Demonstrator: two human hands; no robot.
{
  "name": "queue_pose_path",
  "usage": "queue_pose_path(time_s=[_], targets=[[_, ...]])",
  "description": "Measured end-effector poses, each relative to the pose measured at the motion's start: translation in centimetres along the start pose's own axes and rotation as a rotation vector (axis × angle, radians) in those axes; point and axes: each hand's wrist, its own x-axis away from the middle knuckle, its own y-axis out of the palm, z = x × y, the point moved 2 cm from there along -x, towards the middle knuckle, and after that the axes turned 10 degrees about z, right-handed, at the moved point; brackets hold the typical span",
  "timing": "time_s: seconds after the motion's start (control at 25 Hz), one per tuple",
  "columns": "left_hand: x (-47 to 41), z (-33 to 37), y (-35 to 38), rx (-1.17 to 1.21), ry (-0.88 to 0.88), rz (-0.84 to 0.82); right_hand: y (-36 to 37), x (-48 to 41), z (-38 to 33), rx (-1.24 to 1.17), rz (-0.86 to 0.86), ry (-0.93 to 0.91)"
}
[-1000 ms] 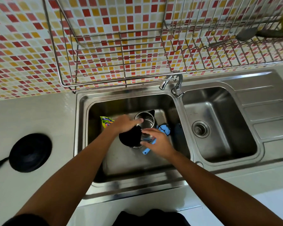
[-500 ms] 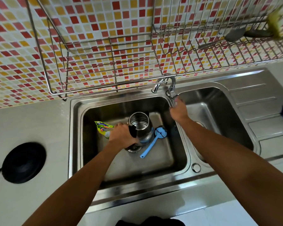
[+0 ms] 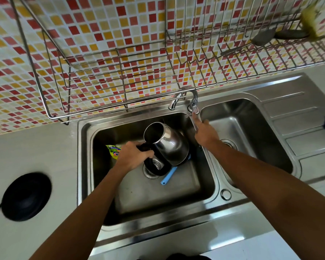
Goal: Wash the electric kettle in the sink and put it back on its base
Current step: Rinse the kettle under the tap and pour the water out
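Kettle (image 3: 167, 143) is in the left basin of the sink (image 3: 210, 184), lifted and tipped, mouth toward the back wall, lid hanging open below it over the drain. Left hand (image 3: 133, 156) is wrapped tight round the black handle, fingers closed on it. Right hand (image 3: 204, 134) is up at the tap (image 3: 192, 102), fingers touching the spout end; whether it grips or only nudges the nozzle, I cannot tell. No stream of water shows at the spout.

Beside the kettle, a blue brush (image 3: 168, 177) lies on the basin floor, partly hidden under the steel body, and a green-yellow sachet (image 3: 114, 151) sits against the left wall, half covered by the left hand. Out on the tabletop (image 3: 45, 147) to the left, the black base (image 3: 26, 196) waits bare, cord trailing off the edge of view, well apart from the sink.

So where are we? Early to middle, by my reading. The kettle has made it to the sink and is angled as if to take water, but no suds, no water visible. Left to do, it seems: rinse, probably scrub, drain, then carry it across to the base and seat it.
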Motion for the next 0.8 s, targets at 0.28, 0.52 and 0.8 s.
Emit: queue_pose_path(time_s=[0.28, 0.52, 0.8], targets=[[0.0, 0.2, -0.6, 0.076, -0.043, 0.028, 0.3, -0.4, -0.8, -0.204, -0.085, 0.055], [0.5, -0.5, -1.8, 0.348, -0.079, -0.029, 2.6, 6.7, 0.4, -0.718, 0.161, 0.453], [1.6, 0.0, -2.0, 0.461, -0.119, -0.106, 4.2, 9.7, 1.2, -1.082, 0.112, 0.646]])
